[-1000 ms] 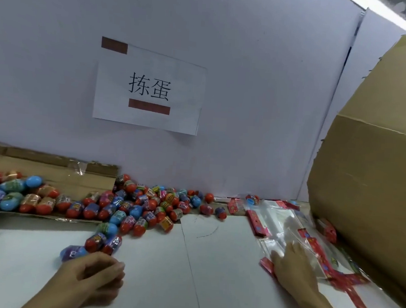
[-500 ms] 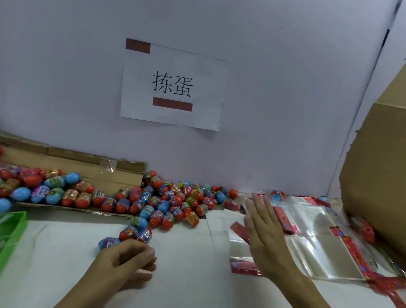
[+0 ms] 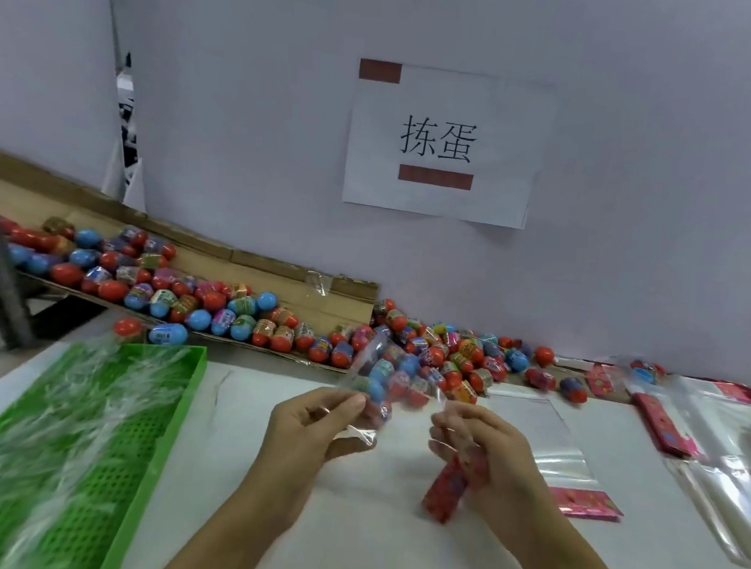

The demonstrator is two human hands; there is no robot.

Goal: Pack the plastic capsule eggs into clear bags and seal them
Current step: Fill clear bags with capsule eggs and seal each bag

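A clear bag with a red printed header hangs between my two hands above the white table. My left hand pinches its left edge. My right hand grips the right side, with the red header hanging down below the fingers. A heap of red, blue and patterned capsule eggs lies right behind the bag by the wall; whether any egg is inside the bag I cannot tell. More capsule eggs fill a cardboard flap at the left.
A green perforated tray holding sealed clear packs sits at the front left. An empty bag lies flat to the right of my hands, and a stack of bags lies further right. A paper sign hangs on the white wall.
Both hands came together at the table's middle and lifted a clear bag, which the right hand took from the pile. The view swung left, and the green tray came into sight.
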